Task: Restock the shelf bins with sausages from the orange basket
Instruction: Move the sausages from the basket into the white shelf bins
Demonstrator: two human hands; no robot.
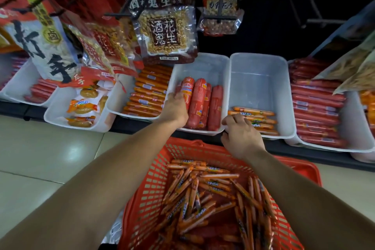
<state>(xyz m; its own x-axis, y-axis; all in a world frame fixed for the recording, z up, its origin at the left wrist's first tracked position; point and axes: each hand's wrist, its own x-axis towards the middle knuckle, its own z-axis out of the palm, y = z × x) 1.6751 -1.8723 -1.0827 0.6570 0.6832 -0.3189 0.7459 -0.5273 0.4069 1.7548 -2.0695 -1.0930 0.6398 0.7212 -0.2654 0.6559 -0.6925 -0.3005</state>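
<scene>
Two hands work at the shelf bins. Left hand (176,107) sits at the left wall of the centre bin (203,63), fingers (177,95) curled round a thick red sausage (187,89), others packed tight beside it. Right hand (241,136) is over the near-left corner of the right bin (261,61), fingers (230,120) bent onto thin orange sausages (257,116); grip cannot tell. That bin's white floor shows across its far part. Orange basket (304,168) holds loose sausages (203,199), just near the shelf (140,126). Hanging snack packs (168,32) overhang the far rims. Pale tiled floor (50,148) lies left.
</scene>
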